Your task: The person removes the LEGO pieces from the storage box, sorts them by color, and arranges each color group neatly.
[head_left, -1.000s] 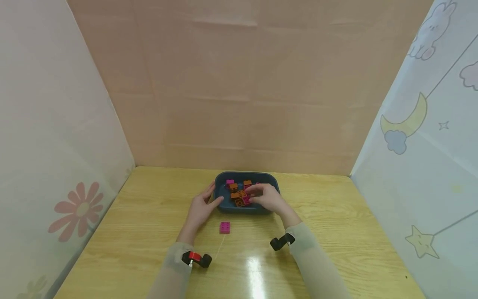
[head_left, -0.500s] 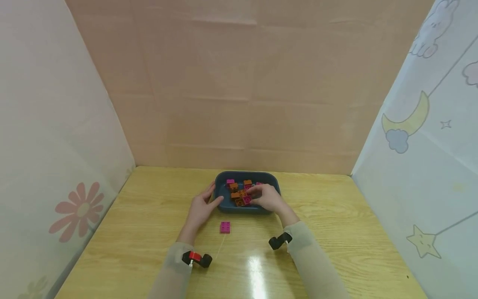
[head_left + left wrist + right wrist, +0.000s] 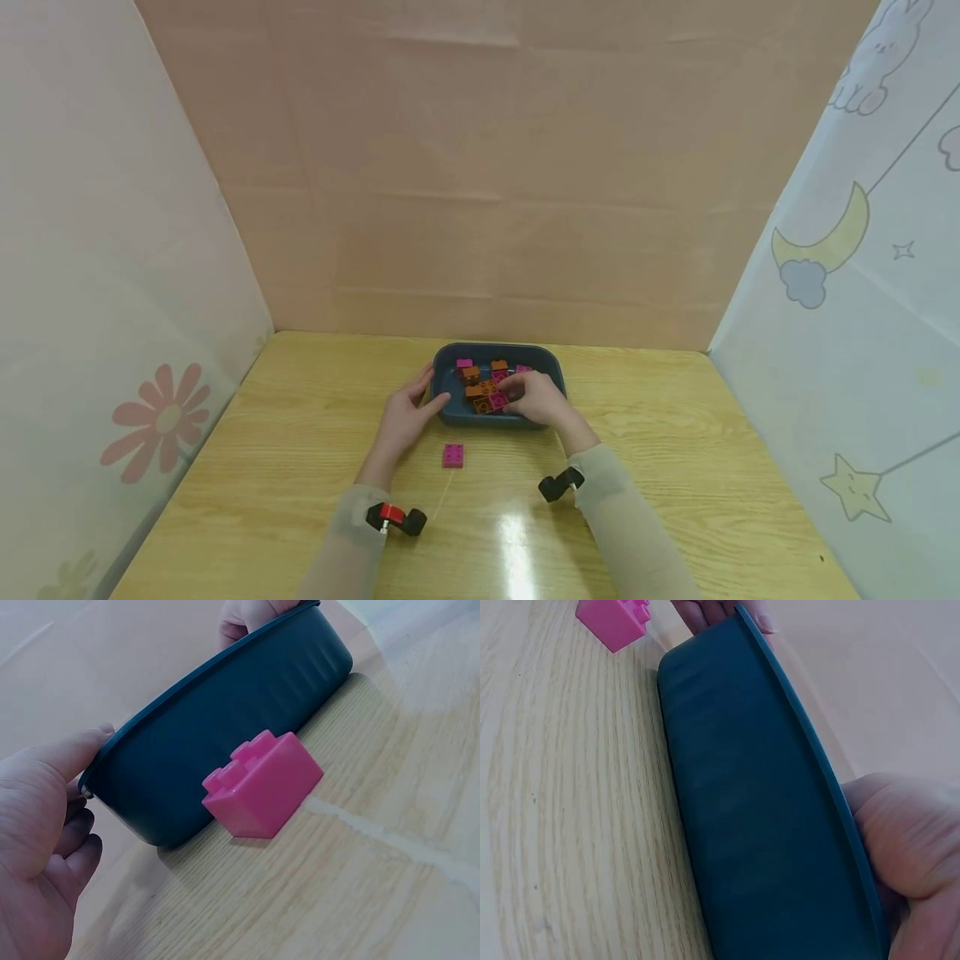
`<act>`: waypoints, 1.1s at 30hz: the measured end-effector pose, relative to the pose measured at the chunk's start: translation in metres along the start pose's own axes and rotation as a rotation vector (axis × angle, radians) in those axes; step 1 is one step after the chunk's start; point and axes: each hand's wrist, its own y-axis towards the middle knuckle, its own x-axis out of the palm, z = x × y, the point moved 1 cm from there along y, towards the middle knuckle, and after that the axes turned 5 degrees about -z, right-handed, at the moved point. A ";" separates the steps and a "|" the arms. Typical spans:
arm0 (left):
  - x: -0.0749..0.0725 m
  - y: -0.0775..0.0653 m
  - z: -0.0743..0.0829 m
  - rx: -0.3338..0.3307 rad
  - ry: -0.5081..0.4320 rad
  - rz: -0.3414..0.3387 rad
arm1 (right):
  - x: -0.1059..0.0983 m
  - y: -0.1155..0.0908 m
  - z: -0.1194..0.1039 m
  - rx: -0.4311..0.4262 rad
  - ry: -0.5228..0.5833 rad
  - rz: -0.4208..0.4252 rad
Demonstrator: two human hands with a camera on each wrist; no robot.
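Note:
A dark blue plastic tub [image 3: 495, 423] stands near the back of the table and holds several pink and orange toy building bricks. My left hand [image 3: 405, 417] grips the tub's left end, thumb over the rim and fingers along the outside wall. My right hand [image 3: 542, 398] reaches inside over the right part, its fingertips at a pink building brick [image 3: 498, 402] beside orange bricks [image 3: 483, 406]. The tub wall hides those fingertips in both wrist views, so whether they pinch the brick is unclear. Another pink brick [image 3: 453, 456], studs up, lies on the table before the tub [image 3: 262, 784].
The wooden table [image 3: 300, 467] meets a tan paper backdrop [image 3: 480, 208] close behind the tub. White printed side walls [image 3: 847, 350] enclose it left and right. A pale line [image 3: 375, 832] on the tabletop runs toward me from the loose pink brick.
Both hands stay nearly where they were, the left on the tub's end and the right inside it. The head view has shifted slightly. The bricks show no clear movement.

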 end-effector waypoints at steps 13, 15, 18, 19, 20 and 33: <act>0.000 -0.002 0.000 -0.017 0.009 -0.015 | 0.005 0.001 -0.001 0.022 -0.084 -0.012; 0.000 -0.002 0.001 -0.023 0.009 -0.010 | 0.005 0.002 0.000 0.023 -0.082 -0.006; 0.000 -0.001 0.001 -0.016 0.003 -0.001 | 0.003 0.003 -0.001 0.020 -0.074 0.005; 0.000 -0.001 0.001 -0.013 0.001 0.001 | 0.003 0.003 -0.001 0.020 -0.072 0.006; 0.000 0.000 0.001 -0.009 -0.002 0.003 | 0.003 0.003 -0.001 0.018 -0.073 0.008; 0.000 -0.001 0.003 0.000 0.014 -0.006 | 0.002 0.002 0.000 0.024 -0.049 -0.007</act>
